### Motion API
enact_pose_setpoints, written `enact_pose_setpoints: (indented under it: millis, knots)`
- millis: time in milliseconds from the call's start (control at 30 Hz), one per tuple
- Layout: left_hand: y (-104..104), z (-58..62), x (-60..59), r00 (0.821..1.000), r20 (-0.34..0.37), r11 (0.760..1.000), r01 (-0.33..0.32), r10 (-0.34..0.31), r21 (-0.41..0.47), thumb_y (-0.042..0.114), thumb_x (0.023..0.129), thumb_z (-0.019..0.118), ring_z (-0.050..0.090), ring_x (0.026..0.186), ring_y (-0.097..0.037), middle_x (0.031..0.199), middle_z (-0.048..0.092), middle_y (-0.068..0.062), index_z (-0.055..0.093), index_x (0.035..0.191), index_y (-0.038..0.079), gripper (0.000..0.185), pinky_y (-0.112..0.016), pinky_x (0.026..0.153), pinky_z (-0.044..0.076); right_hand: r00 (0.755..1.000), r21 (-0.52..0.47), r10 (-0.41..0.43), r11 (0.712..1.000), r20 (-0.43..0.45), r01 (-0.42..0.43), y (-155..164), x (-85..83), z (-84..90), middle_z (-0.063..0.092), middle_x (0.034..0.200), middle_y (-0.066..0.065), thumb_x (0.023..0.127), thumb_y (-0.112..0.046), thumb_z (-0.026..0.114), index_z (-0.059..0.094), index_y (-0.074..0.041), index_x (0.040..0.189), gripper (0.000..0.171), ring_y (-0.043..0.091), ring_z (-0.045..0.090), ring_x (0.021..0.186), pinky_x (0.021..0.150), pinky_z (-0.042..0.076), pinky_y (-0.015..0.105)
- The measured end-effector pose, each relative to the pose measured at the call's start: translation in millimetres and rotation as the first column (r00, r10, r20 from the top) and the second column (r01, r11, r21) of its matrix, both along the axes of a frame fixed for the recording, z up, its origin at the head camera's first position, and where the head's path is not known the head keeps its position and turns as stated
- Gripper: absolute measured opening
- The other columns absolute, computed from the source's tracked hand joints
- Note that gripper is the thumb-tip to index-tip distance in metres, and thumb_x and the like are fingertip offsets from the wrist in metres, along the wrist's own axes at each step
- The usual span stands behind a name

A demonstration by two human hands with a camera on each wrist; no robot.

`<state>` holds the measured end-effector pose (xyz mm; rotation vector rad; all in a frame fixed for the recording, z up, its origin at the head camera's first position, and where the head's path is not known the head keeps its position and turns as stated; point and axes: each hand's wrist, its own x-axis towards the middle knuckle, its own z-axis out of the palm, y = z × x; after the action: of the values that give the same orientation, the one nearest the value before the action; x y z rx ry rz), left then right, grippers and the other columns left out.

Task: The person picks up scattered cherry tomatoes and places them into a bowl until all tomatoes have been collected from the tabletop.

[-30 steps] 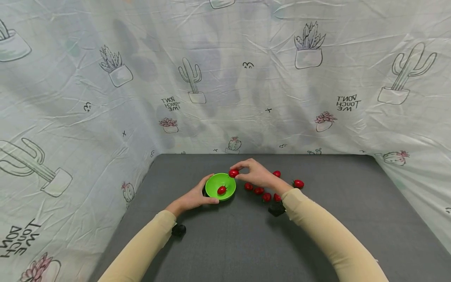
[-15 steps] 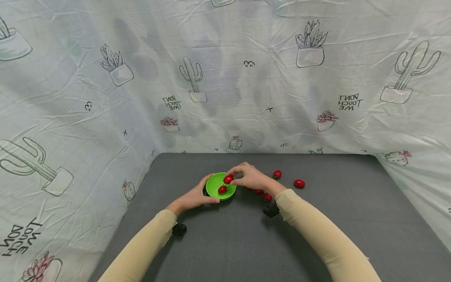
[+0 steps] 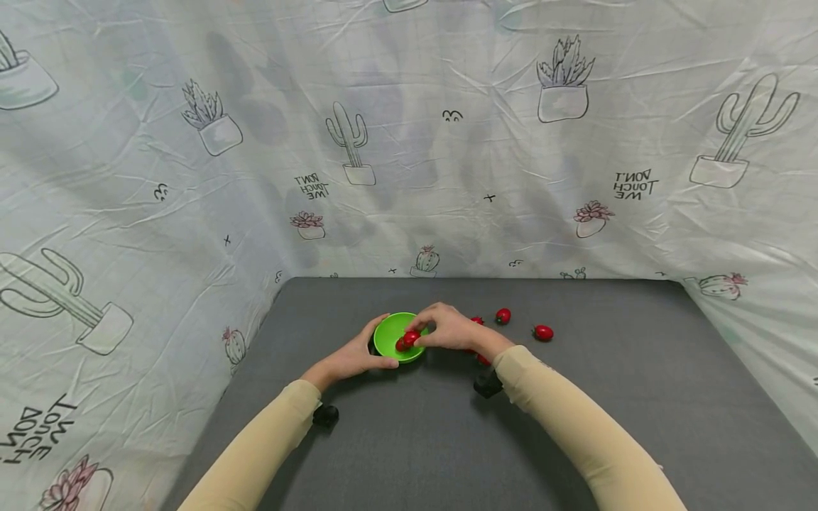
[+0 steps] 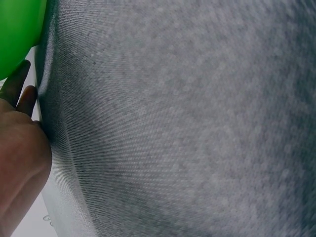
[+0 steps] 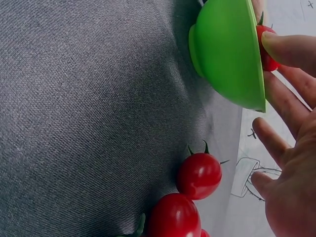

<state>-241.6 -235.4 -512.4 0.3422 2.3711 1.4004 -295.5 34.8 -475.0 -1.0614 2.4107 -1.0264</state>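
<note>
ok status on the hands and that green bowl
Left hand steadying green bowl. Right hand pinching tomato inside bowl. Nothing blocking.

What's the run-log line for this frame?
left hand: holds green bowl | right hand: pinches tomato inside bowl | loose tomatoes: on grey mat

The setting is a staged recording booth, not a lived-in room. A flat table covered in dark grey woven fabric (image 3: pixel 575 397) forms the work surface. A wrinkled pale bedsheet printed with potted cacti and mirrored "DON'T TOUCH ME" lettering (image 3: pixel 409 142) encloses it on the far, left and right sides, hiding any surroundings beyond the table.
</note>
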Motion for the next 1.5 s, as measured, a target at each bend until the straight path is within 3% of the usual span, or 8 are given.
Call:
enact_pose_setpoints:
  millis: [133, 367, 567, 767, 1133, 1500]
  knots:
    - [0.5, 0.3, -0.4, 1.000, 0.003, 1.000, 0.000, 0.000, -0.003, 0.034, 0.089, 0.083, 0.029, 0.147, -0.028, 0.164, 0.023, -0.007, 0.014, 0.165, 0.029, 0.103, -0.058, 0.115, 0.027, 1.000, -0.015, 0.009, 1.000, 0.020, -0.009, 2.0, 1.3, 1.6, 0.071, 0.118, -0.007, 0.095, -0.025, 0.074, 0.075, -0.019, 0.124, 0.030, 0.027, 0.040, 0.136, 0.111, 0.033, 0.056]
    - [1.0, 1.2, -0.6, 1.000, 0.004, 1.000, -0.003, 0.003, -0.012, 0.036, 0.088, 0.083, 0.026, 0.149, -0.028, 0.165, 0.022, -0.006, 0.014, 0.165, 0.030, 0.103, -0.059, 0.116, 0.023, 1.000, -0.087, -0.013, 0.996, 0.026, 0.015, 13.2, 0.4, 9.1, 0.069, 0.123, -0.004, 0.097, -0.022, 0.073, 0.074, -0.013, 0.126, 0.031, 0.026, 0.046, 0.130, 0.108, 0.038, 0.055]
    - [0.9, 0.2, -0.6, 1.000, -0.002, 1.000, -0.004, 0.004, 0.006, 0.033, 0.088, 0.084, 0.030, 0.147, -0.028, 0.164, 0.025, -0.007, 0.015, 0.165, 0.029, 0.103, -0.059, 0.116, 0.025, 0.993, -0.102, -0.086, 0.990, 0.077, 0.093, 30.9, 3.5, 21.7, 0.064, 0.127, -0.010, 0.097, -0.029, 0.073, 0.072, -0.019, 0.131, 0.035, 0.022, 0.038, 0.136, 0.108, 0.036, 0.056]
    - [-2.0, -2.8, 0.9, 1.000, -0.018, 1.000, -0.004, 0.003, -0.004, 0.034, 0.088, 0.084, 0.027, 0.149, -0.029, 0.165, 0.024, -0.006, 0.016, 0.165, 0.029, 0.103, -0.059, 0.116, 0.025, 0.987, -0.122, -0.147, 0.981, 0.066, 0.154, 62.9, 6.4, 32.1, 0.063, 0.127, -0.010, 0.097, -0.034, 0.073, 0.071, -0.029, 0.129, 0.033, 0.020, 0.042, 0.133, 0.106, 0.039, 0.054]
    - [-2.8, -3.6, 1.7, 1.000, -0.025, 1.000, -0.005, 0.004, -0.024, 0.034, 0.088, 0.083, 0.022, 0.152, -0.030, 0.167, 0.020, -0.007, 0.015, 0.165, 0.028, 0.103, -0.060, 0.116, 0.023, 0.967, -0.118, -0.254, 0.961, -0.003, 0.252, 130.0, 10.1, 44.6, 0.065, 0.127, -0.002, 0.098, -0.037, 0.072, 0.069, -0.028, 0.133, 0.036, 0.028, 0.041, 0.136, 0.107, 0.034, 0.062]
    - [-1.5, -2.9, 0.3, 0.999, -0.035, 1.000, 0.011, -0.011, -0.019, 0.034, 0.088, 0.083, 0.025, 0.150, -0.030, 0.166, 0.023, -0.008, 0.016, 0.165, 0.027, 0.102, -0.060, 0.116, 0.023, 0.933, -0.098, -0.360, 0.929, -0.006, 0.358, 187.4, 10.3, 34.3, 0.063, 0.132, 0.003, 0.099, -0.037, 0.070, 0.066, -0.024, 0.137, 0.040, 0.031, 0.040, 0.138, 0.108, 0.032, 0.065]
